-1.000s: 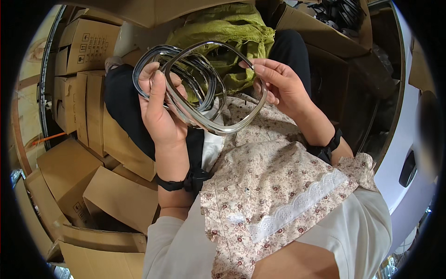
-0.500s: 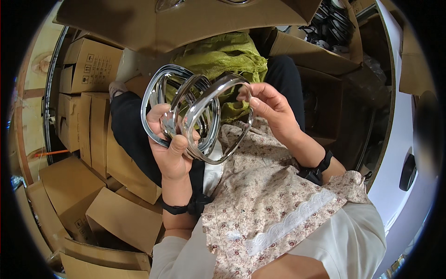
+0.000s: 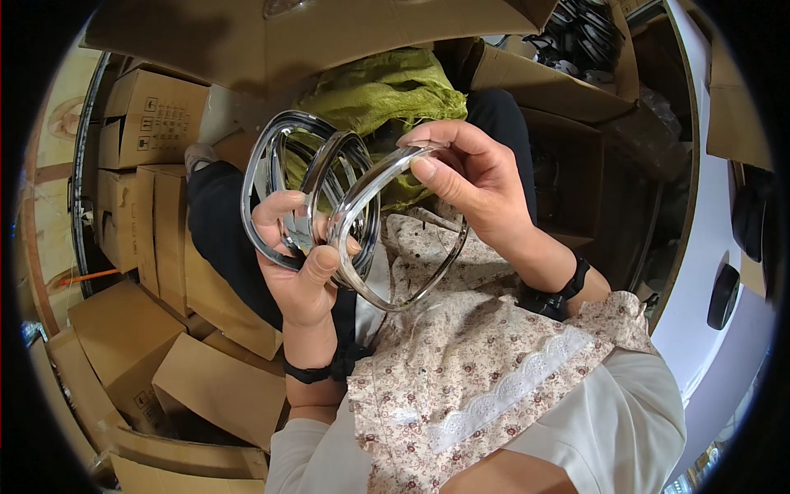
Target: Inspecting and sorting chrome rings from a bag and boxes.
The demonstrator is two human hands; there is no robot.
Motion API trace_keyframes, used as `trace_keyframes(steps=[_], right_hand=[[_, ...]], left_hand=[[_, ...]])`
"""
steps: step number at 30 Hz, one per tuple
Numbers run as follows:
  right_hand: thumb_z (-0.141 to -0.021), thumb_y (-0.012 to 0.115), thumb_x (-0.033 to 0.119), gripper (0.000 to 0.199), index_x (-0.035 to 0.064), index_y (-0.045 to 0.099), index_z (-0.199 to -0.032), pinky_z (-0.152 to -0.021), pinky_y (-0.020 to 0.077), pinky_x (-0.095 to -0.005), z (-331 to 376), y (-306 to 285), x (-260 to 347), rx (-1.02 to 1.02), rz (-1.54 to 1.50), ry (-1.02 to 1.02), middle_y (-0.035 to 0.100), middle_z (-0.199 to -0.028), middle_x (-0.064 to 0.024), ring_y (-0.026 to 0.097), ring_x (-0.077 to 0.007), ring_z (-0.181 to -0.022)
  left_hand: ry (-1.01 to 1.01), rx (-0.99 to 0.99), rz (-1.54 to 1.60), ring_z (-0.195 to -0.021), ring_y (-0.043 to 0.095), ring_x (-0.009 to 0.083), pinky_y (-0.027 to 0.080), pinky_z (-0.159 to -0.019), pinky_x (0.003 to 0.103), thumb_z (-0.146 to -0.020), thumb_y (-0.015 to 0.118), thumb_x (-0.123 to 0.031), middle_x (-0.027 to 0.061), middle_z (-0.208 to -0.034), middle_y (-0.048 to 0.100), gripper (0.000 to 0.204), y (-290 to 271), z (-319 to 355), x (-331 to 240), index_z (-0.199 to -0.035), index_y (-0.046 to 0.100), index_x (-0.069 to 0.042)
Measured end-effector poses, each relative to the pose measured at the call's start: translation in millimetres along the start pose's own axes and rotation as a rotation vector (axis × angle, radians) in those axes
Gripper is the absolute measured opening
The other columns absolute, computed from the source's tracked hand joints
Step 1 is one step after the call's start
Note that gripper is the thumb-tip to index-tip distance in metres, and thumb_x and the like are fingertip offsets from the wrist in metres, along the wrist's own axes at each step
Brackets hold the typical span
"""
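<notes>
Several shiny chrome rings (image 3: 317,177) hang together in front of my lap, held by my left hand (image 3: 300,267). Its fingers pass through them and the thumb presses on the lower left side. The nearest chrome ring (image 3: 374,300) tilts away from the others toward the right. My right hand (image 3: 473,177) pinches the top of this nearest ring between thumb and fingers. Beneath the hands lies a floral apron (image 3: 461,329) with a white lace strip. What the rings belong to cannot be told.
Beyond the rings is a yellow-green woven sack (image 3: 387,86). Cardboard boxes (image 3: 226,379) crowd the left side. A large open carton (image 3: 329,53) overhangs at the top. At the upper right, another carton (image 3: 551,86) holds dark curved parts. A white panel (image 3: 691,272) stands on the right.
My right hand has moved from the nearest ring's right side up to its top. That ring has shifted slightly right and down, away from the rest. The left hand keeps its hold.
</notes>
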State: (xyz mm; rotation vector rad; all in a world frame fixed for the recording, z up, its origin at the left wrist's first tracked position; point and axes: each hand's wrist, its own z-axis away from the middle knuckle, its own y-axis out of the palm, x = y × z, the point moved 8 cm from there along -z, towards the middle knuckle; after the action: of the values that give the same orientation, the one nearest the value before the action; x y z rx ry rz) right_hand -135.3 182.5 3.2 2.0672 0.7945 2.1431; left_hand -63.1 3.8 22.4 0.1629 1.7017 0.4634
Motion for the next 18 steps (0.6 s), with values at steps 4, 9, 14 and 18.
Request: trace_keyframes(steps=[4, 9, 14, 18], right_hand=[[-0.085, 0.072, 0.009, 0.026, -0.0005, 0.059, -0.104, -0.067, 0.0448, -0.0179, -1, 6, -2, -0.006, -0.046, 0.04, 0.061, -0.089, 0.001, 0.053, -0.002, -0.078], [-0.079, 0.078, 0.013, 0.03, 0.0024, 0.056, -0.096, -0.057, 0.0358, -0.0174, -5, 1, -4, -0.02, 0.12, 0.038, 0.054, -0.079, 0.0047, 0.043, -0.0004, -0.066], [-0.077, 0.08, 0.016, 0.032, 0.0023, 0.057, -0.094, -0.053, 0.0322, -0.0177, -5, 0, -4, -0.021, 0.215, 0.033, 0.051, -0.073, 0.0059, 0.039, -0.0006, -0.062], [-0.079, 0.079, 0.016, 0.03, 0.0016, 0.057, -0.093, -0.054, 0.0338, -0.0175, -4, 2, 0, -0.035, 0.158, 0.037, 0.052, -0.073, 0.0055, 0.04, -0.0004, -0.063]], left_hand=[[-0.02, -0.003, -0.01, -0.058, 0.052, 0.0062, 0.036, -0.044, 0.016, -0.079, 0.079, -0.022, 0.0054, -0.082, 0.059, 0.063, 0, 1, 1, -0.127, 0.043, -0.006], [-0.037, -0.004, -0.027, -0.06, 0.058, 0.007, 0.041, -0.045, 0.016, -0.079, 0.078, -0.022, 0.0069, -0.083, 0.062, 0.062, 0, 0, 4, -0.127, 0.043, -0.006], [-0.032, -0.003, -0.035, -0.062, 0.057, 0.007, 0.043, -0.047, 0.016, -0.083, 0.074, -0.021, 0.0087, -0.086, 0.061, 0.058, 1, 0, 7, -0.129, 0.042, -0.006], [-0.053, 0.027, 0.011, -0.066, 0.057, 0.0062, 0.043, -0.047, 0.016, -0.086, 0.071, -0.02, 0.0093, -0.09, 0.061, 0.055, -3, -1, 12, -0.13, 0.042, -0.007]])
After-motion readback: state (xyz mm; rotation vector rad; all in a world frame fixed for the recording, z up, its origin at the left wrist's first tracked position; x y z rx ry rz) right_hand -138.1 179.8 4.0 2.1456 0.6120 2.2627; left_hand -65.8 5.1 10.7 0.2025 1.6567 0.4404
